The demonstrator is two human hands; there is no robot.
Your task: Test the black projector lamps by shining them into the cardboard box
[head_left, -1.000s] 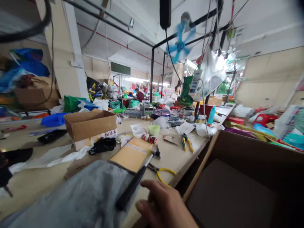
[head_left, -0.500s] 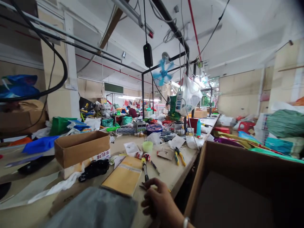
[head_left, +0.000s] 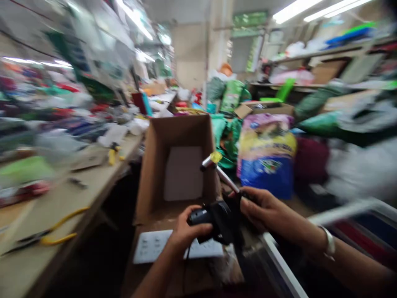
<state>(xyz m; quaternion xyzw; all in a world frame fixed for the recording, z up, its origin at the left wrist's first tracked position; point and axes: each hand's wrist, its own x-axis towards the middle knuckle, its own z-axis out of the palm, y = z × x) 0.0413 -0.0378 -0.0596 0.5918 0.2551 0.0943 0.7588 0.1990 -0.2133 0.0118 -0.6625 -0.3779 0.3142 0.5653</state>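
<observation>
Both hands grasping a black plastic handheld tool (head_left: 206,217)
Thin steel shaft (head_left: 225,178) points to 10 o'clock, right hand (head_left: 263,209) nearer it, left hand (head_left: 182,234) on the body

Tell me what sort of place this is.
Probably a cluttered workshop or small factory floor: a long workbench with yellow-handled pliers, an open cardboard box, and a printed woven sack among piled bags under strip lights.

Two hands (head_left: 182,231) (head_left: 263,211), one black handheld tool (head_left: 214,219), one open cardboard box (head_left: 158,165).
</observation>
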